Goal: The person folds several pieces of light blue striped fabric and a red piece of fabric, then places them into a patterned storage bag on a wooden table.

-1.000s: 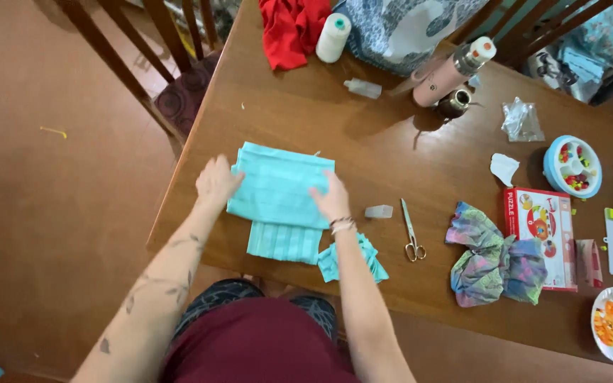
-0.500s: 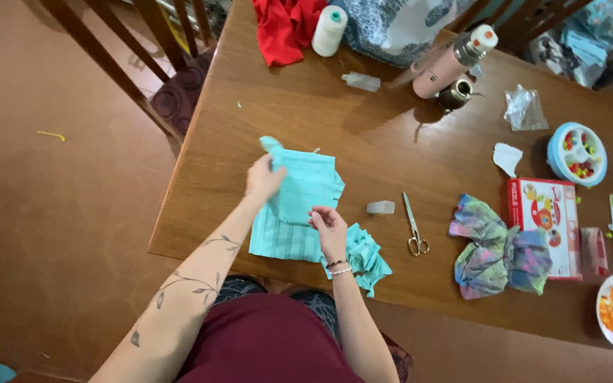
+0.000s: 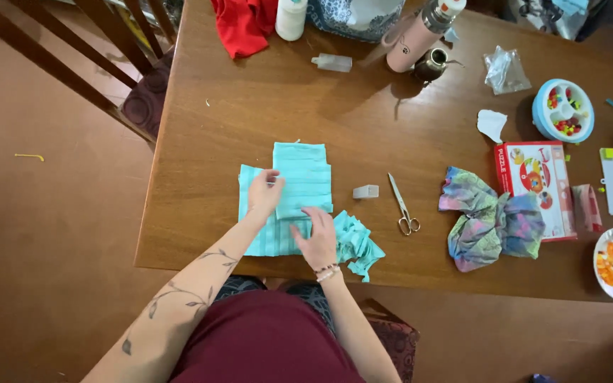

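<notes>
Both hands, left hand (image 3: 264,193) and right hand (image 3: 318,237), press flat fingers on the teal pleated fabric (image 3: 303,177); it looks soft, light, best pinched at edges.

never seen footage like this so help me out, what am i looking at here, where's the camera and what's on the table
There is no machine here. A person wears a camera on the head, so the one view looks straight down at their own bare arms. The left hand and right hand press flat on pieces of turquoise fabric lying on a wooden table; neither hand lifts anything. More turquoise scraps lie beside the right hand. Further right are a small white block, scissors, a tie-dye cloth and a red puzzle box.
</notes>
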